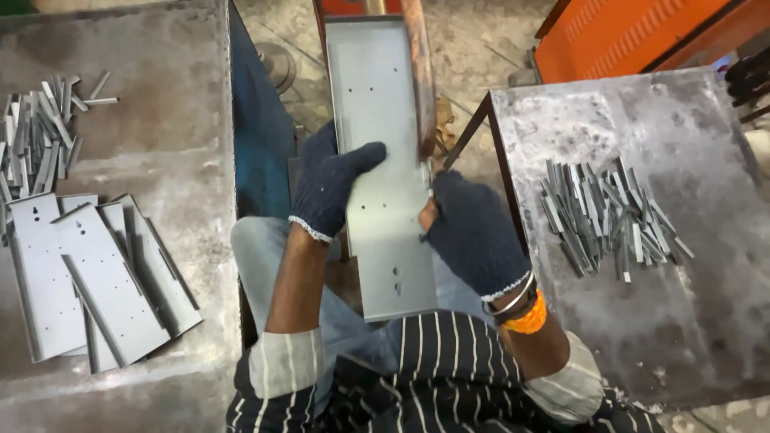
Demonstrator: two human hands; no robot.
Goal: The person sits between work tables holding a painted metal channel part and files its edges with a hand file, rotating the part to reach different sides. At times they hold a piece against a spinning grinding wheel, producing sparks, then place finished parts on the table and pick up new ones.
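Two hands on one panel (383, 172): my left hand (327, 186) grips its 9 o'clock edge and my right hand (473, 232) clasps the 3 o'clock edge, steadying it over my lap. Strips (609, 216) lie on the desk (642, 321) at 3 o'clock, within reach.

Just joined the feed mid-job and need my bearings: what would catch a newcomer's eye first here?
Dead centre, a long grey sheet-metal panel with small holes lies over the person's lap, gripped by the left hand and right hand, both in dark knit gloves. A heap of short metal strips sits on the right table; similar stacked panels lie on the left table.
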